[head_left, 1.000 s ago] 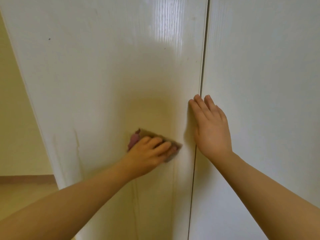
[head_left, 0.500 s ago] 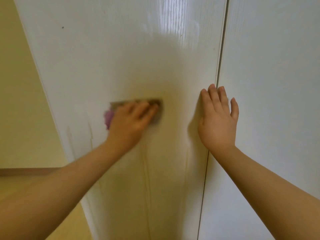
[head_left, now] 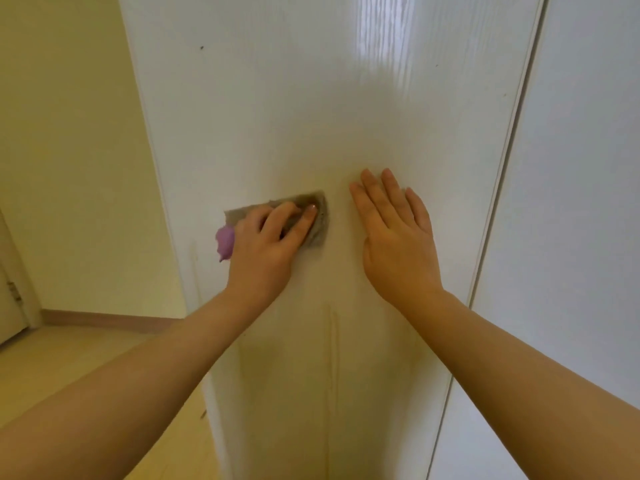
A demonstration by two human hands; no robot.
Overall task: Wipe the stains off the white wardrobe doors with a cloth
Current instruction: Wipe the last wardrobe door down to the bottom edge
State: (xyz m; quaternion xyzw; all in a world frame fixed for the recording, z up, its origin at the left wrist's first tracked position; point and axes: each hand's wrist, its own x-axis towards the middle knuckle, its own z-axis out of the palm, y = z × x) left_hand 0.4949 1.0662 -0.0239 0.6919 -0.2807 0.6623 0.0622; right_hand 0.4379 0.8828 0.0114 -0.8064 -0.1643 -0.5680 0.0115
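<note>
My left hand (head_left: 266,247) presses a grey-brown cloth (head_left: 317,225) with a purple patch against the left white wardrobe door (head_left: 311,98), fingers bent over it. My right hand (head_left: 394,237) lies flat on the same door, just right of the cloth, fingers straight and pointing up. Faint yellowish vertical streaks (head_left: 330,341) run down the door below the hands. Another streak (head_left: 194,258) marks the door's left edge, and a dark speck (head_left: 201,47) sits high up. The right wardrobe door (head_left: 571,202) lies beyond a narrow gap (head_left: 512,150).
A cream wall (head_left: 69,133) stands left of the wardrobe, with a baseboard (head_left: 104,317) and pale floor (head_left: 86,358) below. A door frame (head_left: 10,289) shows at the far left edge.
My left hand slid the cloth up and left, away from the gap between the doors. My right hand moved off the gap onto the left door's face. The view shifted left.
</note>
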